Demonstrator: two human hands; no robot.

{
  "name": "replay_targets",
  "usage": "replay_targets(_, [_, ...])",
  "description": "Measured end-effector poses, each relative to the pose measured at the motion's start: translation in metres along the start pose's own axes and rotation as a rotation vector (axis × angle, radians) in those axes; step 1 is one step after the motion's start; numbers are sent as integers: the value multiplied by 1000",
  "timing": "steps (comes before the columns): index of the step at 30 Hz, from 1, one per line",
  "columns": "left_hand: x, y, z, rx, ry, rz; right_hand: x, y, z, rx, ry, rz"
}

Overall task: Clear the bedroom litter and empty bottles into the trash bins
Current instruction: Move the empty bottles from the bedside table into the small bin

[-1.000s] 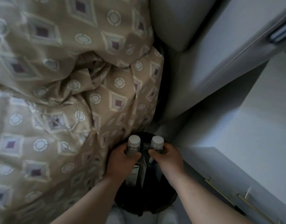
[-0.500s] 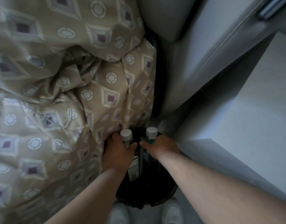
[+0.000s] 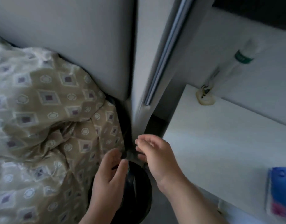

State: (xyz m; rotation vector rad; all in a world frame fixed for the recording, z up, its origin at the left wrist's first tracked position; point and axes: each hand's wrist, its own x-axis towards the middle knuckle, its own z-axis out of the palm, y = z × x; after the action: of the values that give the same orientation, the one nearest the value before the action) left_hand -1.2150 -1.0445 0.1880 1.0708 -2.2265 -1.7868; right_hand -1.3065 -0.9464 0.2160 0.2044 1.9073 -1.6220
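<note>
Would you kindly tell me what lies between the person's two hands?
In the head view, bunched black bin liner lies between the left hand and right hand, over the trash bin; whether they grip it is unclear.

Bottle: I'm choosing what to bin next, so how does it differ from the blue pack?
The bottle is clear with a green label; the blue pack is opaque, pink at its near end. The bottle is far back and blurred; the blue pack lies flat close by, cut off by the frame edge. Both are on the white furniture right of the bin.
</note>
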Motion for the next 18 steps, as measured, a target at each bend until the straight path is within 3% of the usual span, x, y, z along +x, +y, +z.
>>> replay_targets(4, [-3,45,52,57,-154,157,-23,-50,-54,116,141,-84])
replay_targets(8, [22,62,131,298,-280,297,-26,-79,-128,52,322,-212])
replay_targets(13, [39,40,193,756,-214,406,-16,-105,-203,174,462,-274])
replay_targets(16, [35,32,202,823,-147,481,-2,-112,-228,189,474,-285])
replay_targets(18, [36,34,204,878,-201,451,13,-119,-239,145,490,-296])
